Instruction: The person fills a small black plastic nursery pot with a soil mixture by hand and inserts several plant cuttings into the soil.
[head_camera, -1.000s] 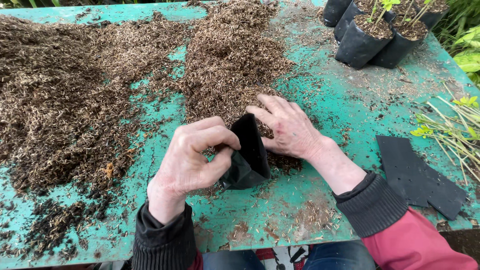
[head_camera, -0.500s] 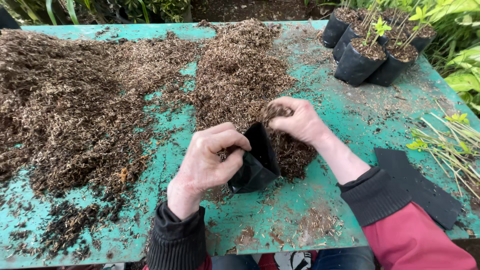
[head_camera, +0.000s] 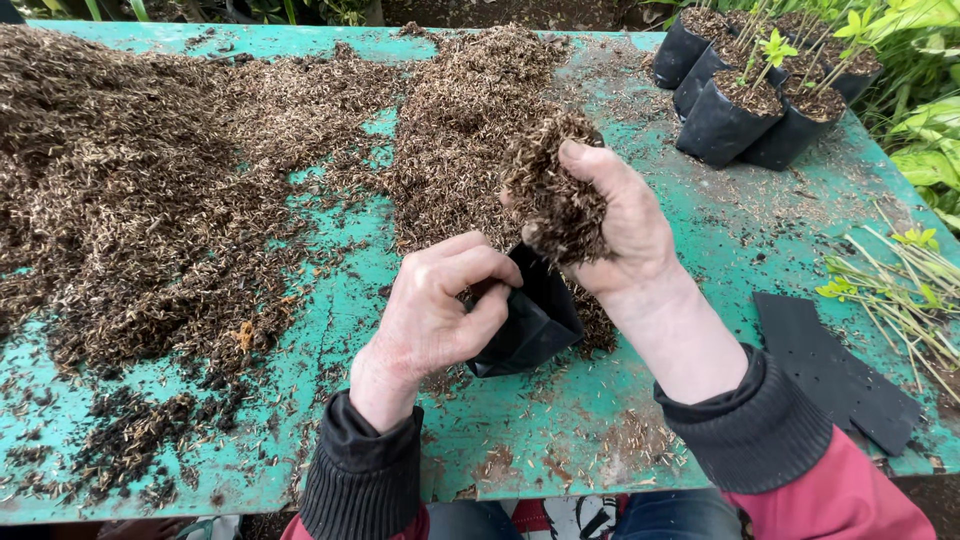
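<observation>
Overhead, the left hand (head_camera: 437, 310) pinches the rim of a small black nursery bag (head_camera: 530, 322) resting on the green table (head_camera: 560, 430). Just above its mouth, the right hand (head_camera: 620, 225) cups a heaped handful of husky potting mix (head_camera: 555, 195), fingers curled around it.

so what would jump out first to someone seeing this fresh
The right hand, raised mid-frame, cups a heap of brown husk mix above a small black grow bag that the left hand pinches open. Behind them, loose husk piles sprawl over the turquoise table, and filled bags with seedlings stand at the far right corner.
</observation>
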